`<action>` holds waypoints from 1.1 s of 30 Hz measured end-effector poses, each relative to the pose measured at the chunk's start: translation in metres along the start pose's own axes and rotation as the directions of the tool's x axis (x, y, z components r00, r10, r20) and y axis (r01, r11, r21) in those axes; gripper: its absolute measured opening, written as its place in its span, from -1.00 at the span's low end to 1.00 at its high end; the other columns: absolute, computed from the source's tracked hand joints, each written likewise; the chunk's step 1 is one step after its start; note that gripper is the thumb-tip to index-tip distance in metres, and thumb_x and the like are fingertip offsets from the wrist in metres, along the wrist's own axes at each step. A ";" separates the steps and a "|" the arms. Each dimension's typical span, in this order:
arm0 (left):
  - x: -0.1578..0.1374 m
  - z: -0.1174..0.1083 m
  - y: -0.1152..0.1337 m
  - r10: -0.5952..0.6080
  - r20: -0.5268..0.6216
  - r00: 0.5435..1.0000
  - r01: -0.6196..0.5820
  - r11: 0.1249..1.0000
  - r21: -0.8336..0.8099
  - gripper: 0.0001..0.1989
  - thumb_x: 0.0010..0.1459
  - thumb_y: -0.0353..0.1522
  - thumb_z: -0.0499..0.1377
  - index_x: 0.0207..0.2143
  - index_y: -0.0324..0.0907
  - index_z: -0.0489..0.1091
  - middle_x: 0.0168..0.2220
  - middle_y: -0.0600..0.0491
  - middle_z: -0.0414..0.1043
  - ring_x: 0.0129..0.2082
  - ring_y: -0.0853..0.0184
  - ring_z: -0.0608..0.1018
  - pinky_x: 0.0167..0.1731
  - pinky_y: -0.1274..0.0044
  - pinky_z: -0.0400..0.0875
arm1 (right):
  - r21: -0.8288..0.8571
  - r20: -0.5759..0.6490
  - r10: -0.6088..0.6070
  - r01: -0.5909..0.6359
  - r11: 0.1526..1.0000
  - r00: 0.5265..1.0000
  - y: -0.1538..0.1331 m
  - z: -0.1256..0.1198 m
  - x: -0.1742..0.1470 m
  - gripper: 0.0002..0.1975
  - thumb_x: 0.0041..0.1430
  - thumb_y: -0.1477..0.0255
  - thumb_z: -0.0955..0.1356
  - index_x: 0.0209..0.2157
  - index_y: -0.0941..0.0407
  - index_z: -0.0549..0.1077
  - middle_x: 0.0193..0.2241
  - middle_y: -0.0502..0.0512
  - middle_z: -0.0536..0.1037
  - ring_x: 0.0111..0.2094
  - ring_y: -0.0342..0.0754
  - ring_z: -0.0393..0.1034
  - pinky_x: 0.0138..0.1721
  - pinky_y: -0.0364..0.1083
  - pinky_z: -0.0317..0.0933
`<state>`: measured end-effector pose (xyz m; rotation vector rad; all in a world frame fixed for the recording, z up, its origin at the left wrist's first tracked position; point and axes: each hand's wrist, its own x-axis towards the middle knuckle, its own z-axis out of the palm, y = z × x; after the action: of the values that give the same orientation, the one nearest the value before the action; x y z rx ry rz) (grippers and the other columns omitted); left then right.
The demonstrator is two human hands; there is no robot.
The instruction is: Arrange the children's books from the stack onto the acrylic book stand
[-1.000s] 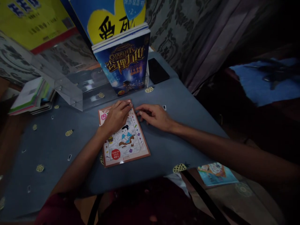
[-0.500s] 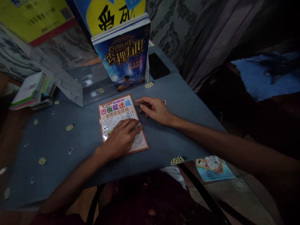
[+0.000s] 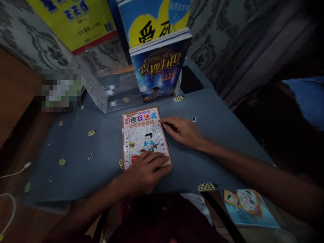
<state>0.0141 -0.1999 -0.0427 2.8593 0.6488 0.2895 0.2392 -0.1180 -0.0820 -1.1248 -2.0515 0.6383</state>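
A thin paperback book (image 3: 140,133) with colourful Chinese lettering and a drawing of a figure in blue lies face up on the dark blue tablecloth (image 3: 101,175). My left hand (image 3: 149,170) rests over its lower edge, palm down with the fingers stretched out, hiding the bottom of the cover. At the book's upper right side is my right hand (image 3: 183,130), its index fingertip on the cover's edge. A gap shows between that hand's thumb and fingers, and nothing is gripped in it.
Behind the book, a clear acrylic stand (image 3: 98,91) holds upright books, with a blue novel (image 3: 159,74) in front. A black flat object (image 3: 191,79) lies beside it. Below the table's right front edge is another book (image 3: 249,206). A white cable (image 3: 15,172) runs at the left.
My left hand has slid down the cover toward the near edge, uncovering the drawn figure. My right hand has come onto the book's right edge. The view has shifted left.
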 end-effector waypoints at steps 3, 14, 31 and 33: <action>-0.001 -0.010 -0.041 -0.058 -0.050 0.997 0.057 0.998 -0.026 -0.65 0.35 -0.51 -0.02 0.09 -0.17 0.41 0.07 -0.09 0.51 0.10 0.21 0.51 0.07 0.34 0.47 | -0.059 -0.006 -0.018 0.017 0.998 1.000 0.001 0.000 -0.001 -0.68 0.33 0.43 0.21 -0.04 0.06 0.54 -0.18 0.14 0.64 -0.23 0.05 0.50 -0.19 0.02 0.37; -0.013 -0.003 -0.175 -0.392 -0.258 0.883 0.419 0.906 0.056 -0.65 0.39 -0.38 -0.01 0.12 -0.21 0.42 0.06 -0.14 0.47 0.02 0.18 0.49 0.04 0.30 0.39 | -0.151 0.349 -0.357 0.428 0.891 0.867 -0.043 0.046 0.035 -0.60 0.38 0.42 0.22 0.19 0.16 0.39 0.25 0.28 0.40 0.28 0.14 0.25 0.27 0.26 0.11; -0.017 0.003 -0.173 -0.378 -0.286 0.881 0.402 0.915 0.029 -0.65 0.42 -0.35 -0.03 0.12 -0.16 0.43 0.07 -0.09 0.47 0.01 0.19 0.48 -0.01 0.33 0.35 | 0.039 0.632 -0.495 0.614 0.788 0.596 -0.092 0.083 -0.010 -0.57 0.43 0.53 0.16 0.26 0.26 0.31 0.29 0.25 0.35 0.37 0.09 0.10 0.39 0.15 -0.02; -0.018 0.001 -0.174 -0.376 -0.293 0.879 0.404 0.914 0.040 -0.66 0.41 -0.37 -0.03 0.10 -0.17 0.44 0.06 -0.10 0.48 -0.01 0.19 0.49 -0.04 0.33 0.37 | 0.042 0.631 -0.505 0.624 0.780 0.589 -0.091 0.083 -0.004 -0.58 0.43 0.54 0.16 0.24 0.23 0.34 0.27 0.23 0.38 0.36 0.07 0.11 0.38 0.16 0.00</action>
<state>-0.0718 -0.0542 -0.0860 2.7108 1.3071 0.6149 0.1301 -0.1742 -0.0727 -0.2543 -2.8976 0.5165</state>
